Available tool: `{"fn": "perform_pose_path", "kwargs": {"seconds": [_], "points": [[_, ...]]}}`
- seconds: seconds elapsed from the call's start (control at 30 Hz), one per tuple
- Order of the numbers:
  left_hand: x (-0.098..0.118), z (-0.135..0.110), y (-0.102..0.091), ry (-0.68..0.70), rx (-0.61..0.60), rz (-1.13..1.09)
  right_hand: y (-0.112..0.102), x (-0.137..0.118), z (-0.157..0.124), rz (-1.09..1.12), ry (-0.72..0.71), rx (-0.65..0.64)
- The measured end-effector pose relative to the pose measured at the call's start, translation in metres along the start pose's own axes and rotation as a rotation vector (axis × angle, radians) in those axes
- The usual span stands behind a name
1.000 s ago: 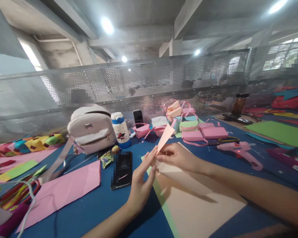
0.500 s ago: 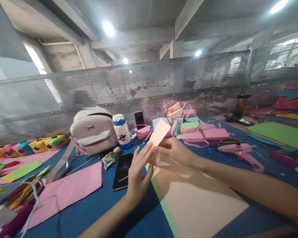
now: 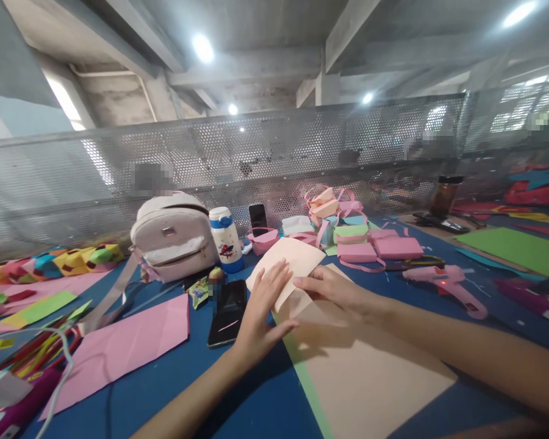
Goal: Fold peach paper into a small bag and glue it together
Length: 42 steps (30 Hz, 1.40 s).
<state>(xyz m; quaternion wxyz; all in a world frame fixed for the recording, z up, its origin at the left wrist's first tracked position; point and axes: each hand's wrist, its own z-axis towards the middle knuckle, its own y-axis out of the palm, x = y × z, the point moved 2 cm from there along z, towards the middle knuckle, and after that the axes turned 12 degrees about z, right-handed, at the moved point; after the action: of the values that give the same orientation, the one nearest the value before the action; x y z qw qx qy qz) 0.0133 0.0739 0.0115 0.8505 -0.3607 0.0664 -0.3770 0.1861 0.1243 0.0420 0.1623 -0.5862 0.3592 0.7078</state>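
Observation:
My left hand (image 3: 261,311) lies with fingers spread on a peach sheet of paper (image 3: 289,263), pressing its folded-over flap down. Just to its right, my right hand (image 3: 333,292) rests on the same paper with fingers stretched flat along the fold. The larger part of the peach sheet (image 3: 366,372) extends toward me over a green sheet (image 3: 302,372) on the blue table (image 3: 196,390).
A black phone (image 3: 227,312) lies left of my left hand, beside a pink sheet (image 3: 119,350). Behind stand a white backpack (image 3: 171,236), a bottle (image 3: 226,239), a second phone (image 3: 257,217) and pink paper boxes (image 3: 396,247). A pink glue gun (image 3: 443,281) lies right.
The peach paper was held up in a narrow folded point between both hands; it has opened out and come down flat, and both hands now press on it.

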Motion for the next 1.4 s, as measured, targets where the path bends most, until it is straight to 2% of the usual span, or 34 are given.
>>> {"fn": "perform_pose_path", "kwargs": {"seconds": [0.1, 0.33, 0.6, 0.73, 0.83, 0.93, 1.07, 1.23, 1.3, 1.4], "points": [[-0.004, 0.002, -0.004, 0.08, -0.061, 0.014, -0.003, -0.005, 0.001, -0.048, 0.022, 0.003], [-0.01, 0.006, -0.009, 0.168, -0.072, 0.097, -0.013, -0.018, 0.006, -0.457, -0.018, -0.077], [-0.01, 0.008, -0.012, 0.158, -0.083, 0.047, -0.007, -0.01, 0.008, -0.35, 0.042, -0.146], [-0.009, 0.008, -0.011, 0.113, -0.075, 0.093, -0.008, -0.008, 0.01, -0.369, 0.042, -0.103], [-0.006, 0.007, -0.008, 0.061, -0.057, 0.147, -0.015, -0.008, 0.011, -0.461, 0.032, -0.011], [-0.003, 0.004, -0.003, -0.007, -0.091, 0.124, -0.02, -0.007, 0.009, -0.491, 0.072, 0.033], [0.0, -0.002, 0.007, -0.015, -0.165, 0.075, -0.022, -0.003, 0.005, -0.516, 0.068, -0.068], [-0.003, -0.003, 0.013, 0.166, -0.209, 0.262, -0.023, 0.004, 0.003, -0.526, 0.027, -0.244], [-0.006, -0.002, 0.012, 0.237, -0.213, 0.315, -0.022, 0.005, 0.002, -0.521, 0.036, -0.274], [-0.009, 0.0, 0.009, 0.236, -0.207, 0.354, -0.02, 0.003, -0.001, -0.535, 0.084, -0.267]]}}
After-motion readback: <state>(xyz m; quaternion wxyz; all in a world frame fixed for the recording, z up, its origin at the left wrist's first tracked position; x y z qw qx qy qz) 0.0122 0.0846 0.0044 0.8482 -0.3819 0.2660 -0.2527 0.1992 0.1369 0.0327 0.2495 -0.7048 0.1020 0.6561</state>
